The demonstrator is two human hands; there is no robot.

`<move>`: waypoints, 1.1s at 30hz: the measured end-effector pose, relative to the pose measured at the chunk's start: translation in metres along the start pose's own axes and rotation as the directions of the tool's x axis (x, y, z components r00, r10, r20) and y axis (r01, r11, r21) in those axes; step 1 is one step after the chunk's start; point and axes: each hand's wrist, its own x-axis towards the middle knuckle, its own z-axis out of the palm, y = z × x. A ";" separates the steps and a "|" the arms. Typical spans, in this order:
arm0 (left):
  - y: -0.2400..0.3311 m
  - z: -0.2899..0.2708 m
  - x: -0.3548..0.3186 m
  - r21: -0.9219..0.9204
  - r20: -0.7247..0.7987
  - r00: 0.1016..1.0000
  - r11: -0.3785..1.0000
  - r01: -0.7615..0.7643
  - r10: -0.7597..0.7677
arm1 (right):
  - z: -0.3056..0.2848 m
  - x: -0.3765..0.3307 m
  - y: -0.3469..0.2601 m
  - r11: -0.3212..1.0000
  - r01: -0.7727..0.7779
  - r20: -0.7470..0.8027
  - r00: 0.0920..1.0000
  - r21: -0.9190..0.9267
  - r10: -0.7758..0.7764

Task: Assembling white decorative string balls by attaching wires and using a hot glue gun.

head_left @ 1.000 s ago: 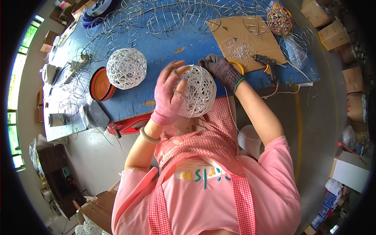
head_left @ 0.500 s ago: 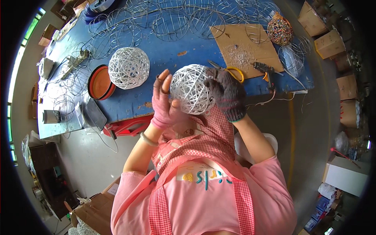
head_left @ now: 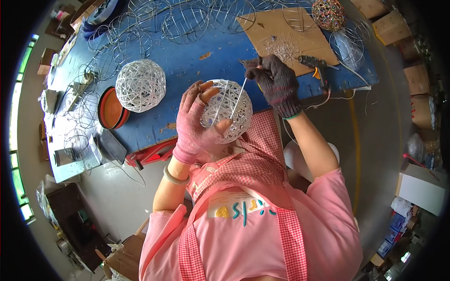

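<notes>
Ball [head_left: 227, 108]: white, woven open from strands; held in front of the apron [head_left: 263, 136] and seen across the near edge of the worktop [head_left: 187, 65]; whether the worktop is touched cannot be told
Left hand [head_left: 193, 124]: gloved in pink, fingertips uncovered; curved around the ball's left side, with the fingers bent over the far part and the thumb laid on the near part
Right hand [head_left: 279, 86]: gloved in dark knit; drawn closed above and to the right of the ball, apart from it; the strand's end is pinched at the fingertips
Strand [head_left: 239, 96]: white, straight; run from the right hand down to the ball, its lower end seen near the left thumb
Yellow piece [head_left: 259, 87]: noted at the right hand's edge; mostly hidden, kind cannot be told
Second ball [head_left: 140, 85]: white, of like weave; set on the worktop, left of the held one
Dish [head_left: 111, 107]: orange inside, dark at the rim; placed just left of the second ball
Glue gun [head_left: 309, 62]: laid at the near right corner of the cardboard [head_left: 255, 23]
Scraps [head_left: 280, 47]: pale, scattered on the cardboard
Coloured ball [head_left: 328, 15]: placed beyond the cardboard's right side
Wire frames [head_left: 185, 23]: ranged along the far side
Bracelet [head_left: 174, 176]: pale, worn on the left wrist
</notes>
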 end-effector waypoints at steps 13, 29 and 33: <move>0.012 0.014 -0.037 0.008 -0.164 0.982 0.995 -0.098 0.098 | 0.030 -0.043 0.020 0.992 -0.128 0.087 0.988 -0.018 0.129; 0.022 0.017 -0.097 -0.689 0.453 0.792 0.404 0.602 -0.408 | 0.012 -0.157 -0.082 0.868 0.176 0.275 0.960 -0.464 -0.047; 0.013 0.024 -0.097 -0.639 0.719 0.634 0.085 0.764 -0.285 | -0.006 -0.143 -0.090 0.932 -0.139 0.278 0.930 -0.335 0.239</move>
